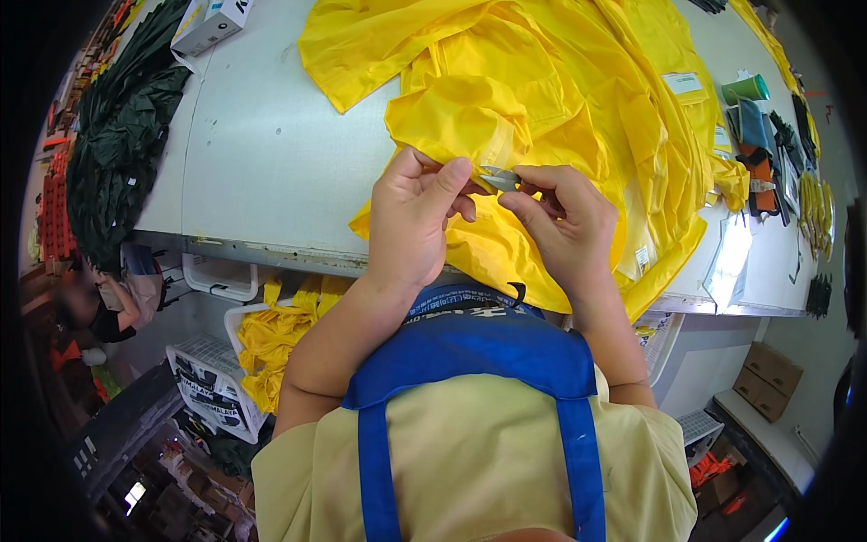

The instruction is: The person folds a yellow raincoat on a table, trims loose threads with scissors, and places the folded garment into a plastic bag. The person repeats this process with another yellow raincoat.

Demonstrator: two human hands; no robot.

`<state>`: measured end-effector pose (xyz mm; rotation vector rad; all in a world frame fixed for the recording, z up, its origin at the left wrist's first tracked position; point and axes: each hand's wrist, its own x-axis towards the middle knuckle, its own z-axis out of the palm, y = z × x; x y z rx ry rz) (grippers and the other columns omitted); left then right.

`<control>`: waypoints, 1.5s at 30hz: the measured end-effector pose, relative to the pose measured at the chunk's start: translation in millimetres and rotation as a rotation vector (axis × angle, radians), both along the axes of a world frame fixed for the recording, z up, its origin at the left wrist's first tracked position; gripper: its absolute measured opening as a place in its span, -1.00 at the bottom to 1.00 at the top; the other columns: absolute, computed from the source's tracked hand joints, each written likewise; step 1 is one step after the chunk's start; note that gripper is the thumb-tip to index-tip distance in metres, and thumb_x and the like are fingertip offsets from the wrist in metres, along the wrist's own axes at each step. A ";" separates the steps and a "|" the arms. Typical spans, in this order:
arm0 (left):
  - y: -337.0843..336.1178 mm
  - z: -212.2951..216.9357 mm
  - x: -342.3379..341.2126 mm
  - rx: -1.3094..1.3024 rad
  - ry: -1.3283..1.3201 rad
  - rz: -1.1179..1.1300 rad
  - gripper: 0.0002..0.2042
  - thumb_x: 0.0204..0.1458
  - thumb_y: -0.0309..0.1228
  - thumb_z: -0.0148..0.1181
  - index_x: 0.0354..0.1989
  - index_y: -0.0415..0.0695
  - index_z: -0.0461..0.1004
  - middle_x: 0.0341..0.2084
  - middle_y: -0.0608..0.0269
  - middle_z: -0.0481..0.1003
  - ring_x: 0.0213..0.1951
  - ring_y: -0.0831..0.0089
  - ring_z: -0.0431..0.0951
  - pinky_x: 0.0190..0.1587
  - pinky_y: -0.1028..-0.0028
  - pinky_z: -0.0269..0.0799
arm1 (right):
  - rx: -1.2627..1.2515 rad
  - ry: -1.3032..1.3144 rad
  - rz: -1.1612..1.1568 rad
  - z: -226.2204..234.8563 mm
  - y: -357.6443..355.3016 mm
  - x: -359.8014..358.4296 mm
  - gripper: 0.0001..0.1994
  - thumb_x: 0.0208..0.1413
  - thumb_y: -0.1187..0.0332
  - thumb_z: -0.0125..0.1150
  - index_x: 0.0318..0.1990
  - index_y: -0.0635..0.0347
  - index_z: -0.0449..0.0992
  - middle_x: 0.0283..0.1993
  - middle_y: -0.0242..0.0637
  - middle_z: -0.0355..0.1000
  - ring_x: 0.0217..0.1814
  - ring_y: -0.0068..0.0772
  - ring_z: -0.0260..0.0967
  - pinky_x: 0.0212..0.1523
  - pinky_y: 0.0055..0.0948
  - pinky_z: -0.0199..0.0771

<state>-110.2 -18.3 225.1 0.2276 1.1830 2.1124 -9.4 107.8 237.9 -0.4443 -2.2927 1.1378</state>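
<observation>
A large yellow garment (578, 99) of thin, smooth fabric lies rumpled over the table and hangs past its near edge. My left hand (408, 217) is closed, pinching an edge of this fabric between thumb and fingers. My right hand (573, 221) is closed around small metal thread snips (499, 180). Their blades point left and meet the fabric right beside my left fingertips. Whether the blades touch a thread is too small to make out. The lower part of the snips is hidden inside my right fingers.
The pale table (271, 149) runs across in front of me. Dark green garments (126, 144) and a white box (209, 25) are at the left. A green cylinder (746, 88) stands at the right. Below the table edge, a white crate (237, 318) holds yellow fabric. Another person (113, 303) is at far left.
</observation>
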 end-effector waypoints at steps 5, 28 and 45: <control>-1.4 -0.6 -1.1 -0.008 0.003 0.000 -0.78 0.13 -0.40 0.16 -0.11 -0.21 0.37 -0.30 0.22 0.52 -0.39 0.55 0.50 -0.41 0.62 0.38 | -0.036 0.030 -0.036 -5.7 -2.2 -1.2 -0.79 -0.11 0.42 0.41 -0.31 0.26 0.54 -0.43 -0.27 0.48 -0.45 -0.53 0.45 -0.48 -0.62 0.45; -32.9 7.7 -1.0 -0.453 1.024 -0.234 -0.52 -0.08 -0.46 0.31 0.04 -0.18 0.30 -0.17 0.02 0.46 -0.18 0.25 0.55 -0.15 0.41 0.45 | -0.696 -0.043 0.009 -63.2 12.9 -46.8 -0.78 -0.06 0.50 0.31 -0.52 0.18 0.31 -0.58 -0.61 0.09 -0.54 -0.76 -0.04 -0.54 -0.65 -0.02; -137.7 -14.7 -159.9 -1.077 0.444 -0.031 -0.59 0.01 -0.53 -0.03 0.09 -0.17 0.35 -0.29 0.24 0.50 -0.54 0.61 0.41 -0.69 0.61 0.18 | -0.057 -0.091 0.351 -78.3 -32.6 -51.8 -0.81 -0.01 0.31 0.29 -0.34 0.15 0.42 -0.39 -0.25 0.38 -0.43 -0.16 0.41 -0.43 -0.33 0.43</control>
